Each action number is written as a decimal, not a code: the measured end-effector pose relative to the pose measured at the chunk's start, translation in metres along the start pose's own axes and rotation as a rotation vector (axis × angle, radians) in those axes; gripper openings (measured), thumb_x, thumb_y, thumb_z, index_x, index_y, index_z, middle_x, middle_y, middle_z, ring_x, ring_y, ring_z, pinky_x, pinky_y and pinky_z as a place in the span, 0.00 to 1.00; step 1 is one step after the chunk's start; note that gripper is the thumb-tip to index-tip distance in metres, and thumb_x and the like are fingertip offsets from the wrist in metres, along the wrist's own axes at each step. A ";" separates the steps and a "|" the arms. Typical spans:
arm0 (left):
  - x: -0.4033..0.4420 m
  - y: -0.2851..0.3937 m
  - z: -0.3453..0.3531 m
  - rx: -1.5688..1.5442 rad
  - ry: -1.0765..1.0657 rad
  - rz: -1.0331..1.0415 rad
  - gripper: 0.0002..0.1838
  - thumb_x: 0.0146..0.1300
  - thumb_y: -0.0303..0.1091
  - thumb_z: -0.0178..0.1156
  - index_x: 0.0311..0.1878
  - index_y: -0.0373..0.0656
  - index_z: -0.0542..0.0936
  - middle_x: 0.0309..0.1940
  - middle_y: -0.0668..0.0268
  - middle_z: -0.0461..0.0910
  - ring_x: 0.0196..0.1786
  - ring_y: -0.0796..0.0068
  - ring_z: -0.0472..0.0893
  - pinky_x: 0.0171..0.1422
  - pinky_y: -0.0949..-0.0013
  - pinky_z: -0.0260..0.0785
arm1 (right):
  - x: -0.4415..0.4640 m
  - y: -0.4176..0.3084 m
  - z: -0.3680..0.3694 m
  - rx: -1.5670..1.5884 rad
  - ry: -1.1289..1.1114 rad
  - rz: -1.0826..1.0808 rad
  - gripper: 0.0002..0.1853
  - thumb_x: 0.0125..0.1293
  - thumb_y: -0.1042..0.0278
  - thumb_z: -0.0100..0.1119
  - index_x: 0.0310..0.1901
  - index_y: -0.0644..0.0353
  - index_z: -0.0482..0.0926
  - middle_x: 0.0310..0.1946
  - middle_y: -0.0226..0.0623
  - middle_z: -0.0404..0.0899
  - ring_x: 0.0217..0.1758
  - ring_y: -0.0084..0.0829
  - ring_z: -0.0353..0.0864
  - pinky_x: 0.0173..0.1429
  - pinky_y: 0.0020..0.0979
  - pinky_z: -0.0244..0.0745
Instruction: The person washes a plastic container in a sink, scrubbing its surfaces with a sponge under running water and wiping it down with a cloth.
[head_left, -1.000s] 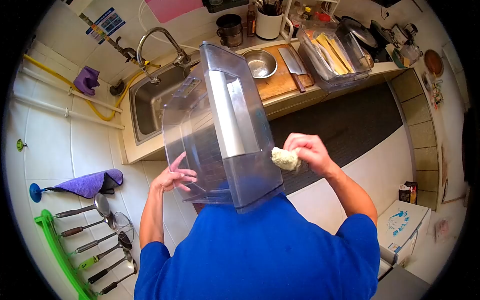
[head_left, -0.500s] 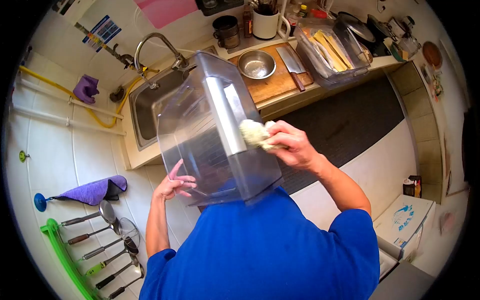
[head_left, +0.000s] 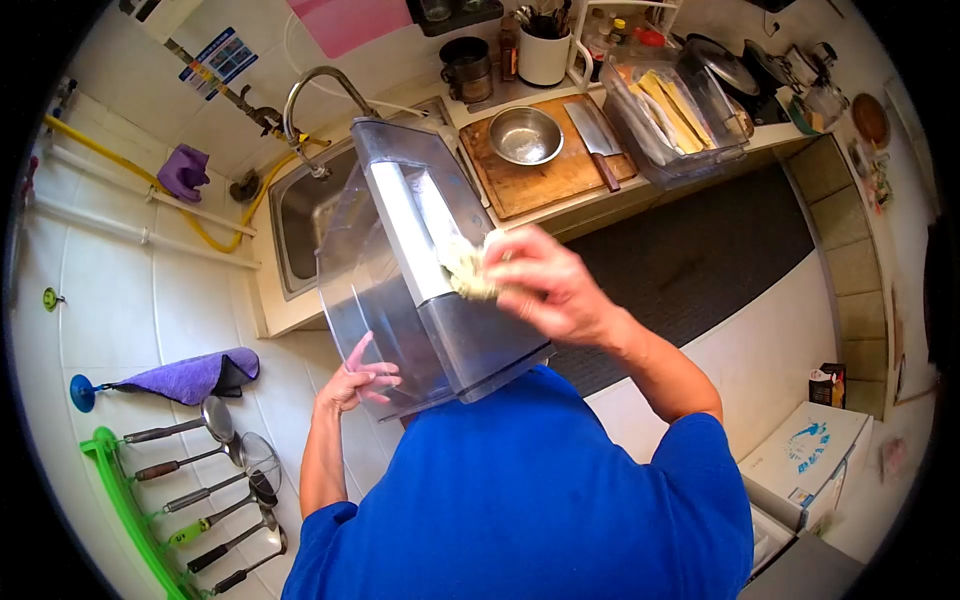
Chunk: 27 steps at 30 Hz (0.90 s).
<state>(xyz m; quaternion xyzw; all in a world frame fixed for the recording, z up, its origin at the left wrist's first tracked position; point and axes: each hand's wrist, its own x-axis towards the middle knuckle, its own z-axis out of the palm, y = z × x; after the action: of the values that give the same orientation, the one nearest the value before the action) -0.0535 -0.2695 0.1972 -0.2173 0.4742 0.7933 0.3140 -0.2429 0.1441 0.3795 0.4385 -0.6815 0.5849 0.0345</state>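
Observation:
A big transparent plastic refrigerator drawer with a silvery-white handle strip stands tilted in front of my blue shirt. My left hand supports it at the lower left side, with fingers spread against the clear wall and seen partly through it. In my right hand is a crumpled pale yellow-white cloth, pressed against the drawer's front beside the handle strip. Motion blurs the right fingers a little, but they are pinched round the cloth.
Behind the drawer are a steel sink and a curved faucet. A metal bowl and cleaver lie on a wooden cutting board. Another clear bin holds packages. Ladles hang at left.
My right hand and the cloth have moved left across the drawer's front. The drawer's top has shifted left and tilted slightly more. My left hand keeps its place on the drawer.

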 end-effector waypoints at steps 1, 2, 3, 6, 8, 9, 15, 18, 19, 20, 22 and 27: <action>-0.004 -0.002 0.000 -0.019 0.001 0.012 0.53 0.65 0.22 0.59 0.84 0.65 0.38 0.61 0.40 0.77 0.61 0.40 0.81 0.46 0.39 0.84 | -0.011 0.008 0.013 0.060 -0.035 -0.031 0.15 0.59 0.78 0.70 0.48 0.63 0.83 0.50 0.40 0.78 0.52 0.39 0.80 0.58 0.33 0.75; -0.007 -0.005 0.001 -0.043 0.003 0.024 0.53 0.65 0.22 0.59 0.84 0.66 0.39 0.61 0.41 0.77 0.61 0.40 0.81 0.46 0.39 0.85 | -0.028 0.013 0.015 0.000 -0.012 -0.019 0.12 0.61 0.78 0.67 0.47 0.64 0.83 0.49 0.40 0.79 0.52 0.38 0.80 0.59 0.33 0.75; -0.011 -0.006 0.000 -0.054 0.008 0.025 0.53 0.65 0.22 0.59 0.84 0.66 0.39 0.61 0.41 0.77 0.61 0.40 0.81 0.46 0.39 0.85 | -0.042 0.025 0.007 0.006 -0.023 -0.016 0.12 0.61 0.78 0.67 0.47 0.64 0.83 0.49 0.40 0.79 0.52 0.38 0.80 0.59 0.33 0.75; -0.018 -0.013 -0.017 -0.026 0.021 0.005 0.54 0.64 0.24 0.60 0.84 0.62 0.37 0.61 0.40 0.77 0.60 0.40 0.82 0.48 0.37 0.83 | -0.077 0.054 -0.022 0.109 -0.126 0.291 0.10 0.61 0.78 0.62 0.44 0.65 0.83 0.44 0.40 0.80 0.50 0.35 0.80 0.57 0.33 0.75; -0.026 -0.016 -0.009 -0.026 0.054 -0.010 0.54 0.64 0.24 0.60 0.84 0.62 0.37 0.61 0.40 0.77 0.60 0.40 0.82 0.48 0.36 0.83 | -0.078 0.060 -0.032 0.087 -0.011 0.384 0.09 0.61 0.77 0.61 0.43 0.66 0.83 0.42 0.39 0.79 0.48 0.32 0.79 0.57 0.32 0.73; -0.024 -0.013 -0.006 -0.014 0.076 -0.017 0.54 0.64 0.24 0.60 0.84 0.62 0.37 0.61 0.41 0.77 0.60 0.40 0.82 0.48 0.36 0.82 | -0.070 0.057 -0.035 0.077 0.032 0.359 0.10 0.62 0.77 0.60 0.44 0.67 0.82 0.43 0.39 0.79 0.49 0.33 0.79 0.58 0.32 0.73; -0.027 -0.014 -0.008 -0.019 0.099 -0.021 0.54 0.64 0.24 0.59 0.84 0.62 0.38 0.61 0.41 0.77 0.61 0.40 0.82 0.49 0.35 0.82 | 0.000 -0.020 0.017 0.122 -0.120 -0.074 0.17 0.60 0.82 0.61 0.51 0.59 0.83 0.53 0.43 0.80 0.57 0.44 0.80 0.64 0.40 0.74; -0.036 -0.026 -0.013 -0.036 0.097 -0.014 0.54 0.64 0.23 0.59 0.84 0.62 0.37 0.60 0.40 0.77 0.61 0.40 0.82 0.50 0.35 0.82 | -0.017 -0.009 0.038 0.083 -0.125 -0.071 0.19 0.62 0.84 0.59 0.53 0.57 0.84 0.57 0.43 0.77 0.60 0.44 0.77 0.68 0.40 0.71; -0.035 -0.024 -0.014 -0.032 0.092 0.011 0.54 0.64 0.23 0.59 0.84 0.62 0.37 0.60 0.40 0.77 0.60 0.40 0.82 0.50 0.36 0.82 | -0.038 0.013 0.036 0.138 -0.090 -0.029 0.20 0.62 0.84 0.58 0.54 0.57 0.84 0.57 0.43 0.76 0.60 0.43 0.77 0.68 0.40 0.70; -0.040 -0.022 -0.013 -0.040 0.075 0.024 0.53 0.65 0.23 0.59 0.84 0.62 0.37 0.61 0.39 0.77 0.61 0.40 0.82 0.50 0.36 0.82 | -0.054 0.029 0.030 0.140 -0.072 0.051 0.19 0.62 0.85 0.56 0.53 0.59 0.85 0.56 0.43 0.77 0.60 0.42 0.77 0.68 0.39 0.70; -0.041 -0.023 -0.014 -0.053 0.070 0.029 0.53 0.65 0.23 0.59 0.84 0.62 0.37 0.61 0.39 0.77 0.61 0.40 0.81 0.49 0.36 0.82 | -0.068 0.054 0.022 0.085 0.049 0.235 0.14 0.65 0.81 0.56 0.50 0.63 0.85 0.49 0.41 0.81 0.56 0.38 0.80 0.66 0.36 0.72; -0.031 -0.017 -0.018 -0.049 0.030 0.029 0.55 0.65 0.23 0.60 0.84 0.63 0.36 0.61 0.38 0.76 0.61 0.40 0.82 0.48 0.37 0.83 | -0.022 0.064 -0.013 0.285 0.257 0.380 0.12 0.72 0.76 0.54 0.51 0.68 0.83 0.51 0.36 0.82 0.56 0.26 0.79 0.63 0.29 0.72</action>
<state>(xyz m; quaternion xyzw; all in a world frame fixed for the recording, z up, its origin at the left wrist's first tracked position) -0.0192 -0.2890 0.1985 -0.2299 0.4623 0.8059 0.2898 -0.2760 0.1626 0.3218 0.2255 -0.6525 0.7216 -0.0518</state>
